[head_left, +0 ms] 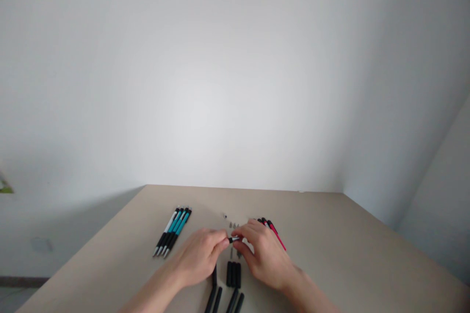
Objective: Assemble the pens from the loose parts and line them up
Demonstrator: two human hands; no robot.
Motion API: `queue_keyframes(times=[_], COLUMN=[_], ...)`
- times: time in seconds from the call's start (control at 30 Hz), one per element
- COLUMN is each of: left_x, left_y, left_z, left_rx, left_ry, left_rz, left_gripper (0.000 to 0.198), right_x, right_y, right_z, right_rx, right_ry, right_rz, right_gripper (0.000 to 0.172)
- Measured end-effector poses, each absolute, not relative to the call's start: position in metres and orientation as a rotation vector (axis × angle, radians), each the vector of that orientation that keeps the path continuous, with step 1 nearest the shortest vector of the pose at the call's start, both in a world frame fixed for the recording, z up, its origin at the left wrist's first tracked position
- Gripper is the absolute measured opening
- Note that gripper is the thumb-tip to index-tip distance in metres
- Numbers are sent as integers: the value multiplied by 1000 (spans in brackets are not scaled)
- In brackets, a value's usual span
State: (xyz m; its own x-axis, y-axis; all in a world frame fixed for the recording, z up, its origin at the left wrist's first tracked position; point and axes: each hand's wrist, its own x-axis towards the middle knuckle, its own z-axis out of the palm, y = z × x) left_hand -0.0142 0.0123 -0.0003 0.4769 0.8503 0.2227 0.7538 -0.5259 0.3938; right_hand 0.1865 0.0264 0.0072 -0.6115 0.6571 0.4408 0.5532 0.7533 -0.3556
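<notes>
Over the middle of the table, my left hand (205, 249) is closed with its fingertips around the black end of a pen (231, 240), most of which is hidden in the hand. My right hand (259, 249) pinches the pen's silver tip end, so the two hands meet nearly fingertip to fingertip. Just below them lie several short black grips (233, 275) side by side. Small silver cone tips (234, 225) stand in a row behind the fingers. Thin metallic pieces below the fingers are too small to name.
To the left, several assembled pens (172, 232) in teal and white with black grips lie in a row. Pink-red pen barrels (276, 234) are partly behind my right hand. Black tubes (217, 299) lie at the front edge of view. A tiny part (225, 215) sits farther back, before the wall (235, 83).
</notes>
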Motion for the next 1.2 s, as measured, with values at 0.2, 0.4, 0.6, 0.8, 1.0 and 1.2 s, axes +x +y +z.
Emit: queue_keyframes(times=[0.2, 0.4, 0.6, 0.8, 1.0, 1.2], left_x=[-14, -14, -14, -14, -14, -12], left_y=[13, 14, 11, 12, 13, 12], left_z=[0, -1, 2, -1, -2, 1], left_rx=[2510, 2509, 2508, 2518, 2517, 2510], left_ry=[1377, 1378, 1374, 1380, 1379, 1376], left_rz=[570, 561, 547, 541, 540, 524], left_gripper=[36, 35, 34, 36, 36, 38], right_x=[188, 188, 189, 188, 188, 189], right_y=[27, 26, 25, 26, 25, 26], right_z=[10, 10, 11, 11, 12, 10], right_rx=[-907, -941, -949, -944, -931, -930], right_ry=[-2427, -2417, -2410, -2425, -2443, -2459], right_rz=[224, 242, 253, 250, 240, 217], right_gripper=[14, 12, 11, 12, 12, 11])
